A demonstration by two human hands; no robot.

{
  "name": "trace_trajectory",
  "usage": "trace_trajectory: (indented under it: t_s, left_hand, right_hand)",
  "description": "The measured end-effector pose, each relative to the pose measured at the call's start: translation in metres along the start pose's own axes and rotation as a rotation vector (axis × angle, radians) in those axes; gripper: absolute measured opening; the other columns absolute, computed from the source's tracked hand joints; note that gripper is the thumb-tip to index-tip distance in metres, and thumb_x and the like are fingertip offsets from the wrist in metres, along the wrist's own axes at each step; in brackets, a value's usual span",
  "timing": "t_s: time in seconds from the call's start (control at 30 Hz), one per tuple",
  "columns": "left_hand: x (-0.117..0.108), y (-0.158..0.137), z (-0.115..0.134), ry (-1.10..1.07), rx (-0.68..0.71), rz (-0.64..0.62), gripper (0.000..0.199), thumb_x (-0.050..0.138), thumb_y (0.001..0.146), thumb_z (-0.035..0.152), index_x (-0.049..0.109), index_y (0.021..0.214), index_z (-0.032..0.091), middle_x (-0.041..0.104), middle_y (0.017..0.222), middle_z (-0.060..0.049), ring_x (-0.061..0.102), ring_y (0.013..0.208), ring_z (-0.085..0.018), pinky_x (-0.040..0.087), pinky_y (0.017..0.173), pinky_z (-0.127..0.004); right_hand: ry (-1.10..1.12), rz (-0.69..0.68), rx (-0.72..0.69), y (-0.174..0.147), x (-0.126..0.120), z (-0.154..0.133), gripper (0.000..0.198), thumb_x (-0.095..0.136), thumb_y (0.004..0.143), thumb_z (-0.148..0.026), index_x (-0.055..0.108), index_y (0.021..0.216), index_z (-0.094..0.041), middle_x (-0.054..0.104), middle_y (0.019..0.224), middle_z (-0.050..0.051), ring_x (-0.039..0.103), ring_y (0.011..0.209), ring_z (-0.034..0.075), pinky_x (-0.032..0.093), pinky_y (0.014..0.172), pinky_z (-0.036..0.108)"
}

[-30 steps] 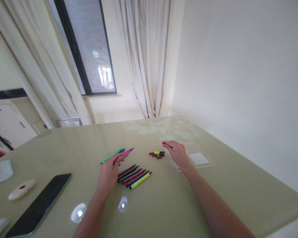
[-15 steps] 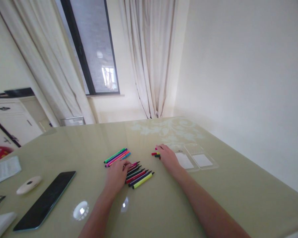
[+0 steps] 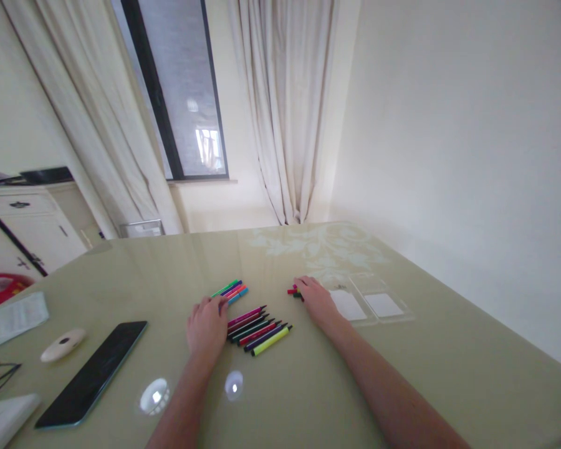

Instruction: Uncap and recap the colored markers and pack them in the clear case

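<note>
Evidently the writing on these things was too small or blurred to make out: a dark mark sat above the left of two white inserts (image 3: 384, 305) in the clear plastic case (image 3: 404, 307), but its letters could not be read. That case lay flat on the pale green table (image 3: 318, 393), just beside the right hand (image 3: 315, 301). The right hand rested palm down over the small coloured caps (image 3: 291, 292), with red and dark green ends showing past its fingers; whether it gripped one, I could not tell.

The left hand (image 3: 207, 328) was curled at the near ends of the capped pens (image 3: 236, 292), a slanting bundle of green, purple, orange and blue. Its fingers hid those ends, so I could not tell if they were closed on a pen or merely lay against it. Nearer the person, the uncapped pens (image 3: 260, 332) lay side by side, magenta through red to purple and yellow, their dark tips pointing away and to the right. Any lettering on the barrels was too fine to read. Farther left lay a dark-screened device (image 3: 93, 374) and a pale packet (image 3: 14, 319), its surface blurred.
</note>
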State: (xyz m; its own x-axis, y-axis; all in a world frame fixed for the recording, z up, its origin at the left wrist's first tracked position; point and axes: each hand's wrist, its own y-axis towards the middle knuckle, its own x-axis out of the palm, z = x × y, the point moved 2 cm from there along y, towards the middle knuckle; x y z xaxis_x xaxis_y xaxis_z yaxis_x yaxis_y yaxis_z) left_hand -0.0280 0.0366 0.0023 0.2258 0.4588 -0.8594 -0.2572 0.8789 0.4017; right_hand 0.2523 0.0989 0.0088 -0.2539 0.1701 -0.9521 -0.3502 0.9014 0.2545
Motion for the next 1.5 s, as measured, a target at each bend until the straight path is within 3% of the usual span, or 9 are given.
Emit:
trace_trajectory:
  t_s: [0.17, 0.27, 0.4, 0.5, 0.8, 1.2, 1.27, 1.37, 1.5]
  left_hand:
    - [-0.002, 0.001, -0.003, 0.018, -0.032, -0.077, 0.025, 0.053, 0.094, 0.034, 0.075, 0.102, 0.025, 0.073, 0.106, -0.013, 0.062, 0.102, -0.035, 0.048, 0.083, -0.044]
    - [-0.003, 0.002, 0.002, -0.015, -0.015, -0.082, 0.025, 0.053, 0.094, 0.033, 0.075, 0.100, 0.026, 0.073, 0.106, -0.011, 0.063, 0.103, -0.034, 0.049, 0.085, -0.044]
    - [-0.004, -0.002, 0.030, -0.282, 0.200, -0.105, 0.024, 0.050, 0.096, 0.032, 0.073, 0.099, 0.024, 0.073, 0.108, -0.008, 0.065, 0.104, -0.028, 0.049, 0.094, -0.041]
    - [-0.004, -0.008, 0.050, -0.484, 0.307, -0.208, 0.026, 0.046, 0.097, 0.033, 0.070, 0.099, 0.023, 0.074, 0.101, -0.007, 0.067, 0.098, -0.026, 0.050, 0.091, -0.039]
    - [-0.010, -0.008, 0.055, -0.685, 0.231, -0.380, 0.028, 0.051, 0.094, 0.043, 0.070, 0.096, 0.023, 0.075, 0.088, -0.003, 0.068, 0.084, -0.023, 0.050, 0.076, -0.034]
    - [0.002, -0.002, 0.049, -0.830, 0.159, -0.434, 0.034, 0.053, 0.091, 0.049, 0.070, 0.093, 0.020, 0.074, 0.089, -0.005, 0.070, 0.082, -0.023, 0.055, 0.075, -0.034]
    - [0.000, 0.003, 0.040, -0.797, 0.159, -0.373, 0.033, 0.053, 0.091, 0.051, 0.068, 0.087, 0.021, 0.071, 0.082, -0.003, 0.067, 0.077, -0.021, 0.053, 0.073, -0.033]
    - [-0.006, 0.013, 0.015, -0.711, 0.105, -0.186, 0.038, 0.049, 0.089, 0.056, 0.061, 0.076, 0.023, 0.064, 0.070, -0.001, 0.061, 0.068, -0.021, 0.048, 0.067, -0.032]
    - [-0.006, 0.019, -0.007, -0.639, 0.053, -0.154, 0.035, 0.049, 0.089, 0.054, 0.064, 0.085, 0.022, 0.069, 0.078, -0.004, 0.062, 0.072, -0.023, 0.047, 0.067, -0.033]
  right_hand:
    - [-0.051, -0.001, -0.034, 0.001, -0.003, 0.000, 0.039, 0.047, 0.094, -0.001, 0.068, 0.121, -0.017, 0.070, 0.124, 0.012, 0.059, 0.119, 0.025, 0.045, 0.100, 0.035]
    - [-0.026, 0.089, -0.053, -0.003, -0.011, -0.009, 0.036, 0.048, 0.097, -0.006, 0.068, 0.126, -0.018, 0.070, 0.125, 0.013, 0.060, 0.116, 0.026, 0.045, 0.101, 0.038]
    - [0.117, 0.225, -0.222, -0.015, -0.015, -0.034, 0.035, 0.052, 0.104, -0.026, 0.060, 0.138, -0.022, 0.068, 0.129, 0.012, 0.061, 0.118, 0.025, 0.046, 0.103, 0.038]
    - [0.126, 0.165, -0.355, -0.020, -0.010, -0.046, 0.023, 0.055, 0.104, -0.029, 0.069, 0.121, -0.023, 0.074, 0.110, 0.009, 0.066, 0.105, 0.023, 0.049, 0.097, 0.035]
    - [0.254, 0.150, -0.497, -0.014, -0.021, -0.026, 0.019, 0.059, 0.102, -0.024, 0.076, 0.111, -0.021, 0.076, 0.099, 0.007, 0.067, 0.096, 0.018, 0.050, 0.089, 0.028]
    - [0.361, 0.092, -0.447, -0.007, -0.016, -0.030, 0.021, 0.060, 0.101, -0.023, 0.078, 0.110, -0.021, 0.079, 0.101, 0.006, 0.069, 0.096, 0.017, 0.052, 0.089, 0.028]
    - [0.361, 0.095, -0.429, -0.006, -0.016, -0.021, 0.022, 0.058, 0.101, -0.022, 0.079, 0.108, -0.021, 0.079, 0.100, 0.006, 0.070, 0.097, 0.018, 0.052, 0.091, 0.029]
    - [0.368, 0.142, -0.300, -0.006, -0.022, 0.006, 0.025, 0.054, 0.101, -0.021, 0.079, 0.105, -0.021, 0.079, 0.100, 0.008, 0.071, 0.095, 0.019, 0.053, 0.090, 0.032]
    - [0.385, 0.276, -0.057, -0.009, -0.027, 0.039, 0.030, 0.048, 0.102, -0.024, 0.077, 0.108, -0.021, 0.078, 0.106, 0.008, 0.071, 0.098, 0.021, 0.054, 0.092, 0.034]
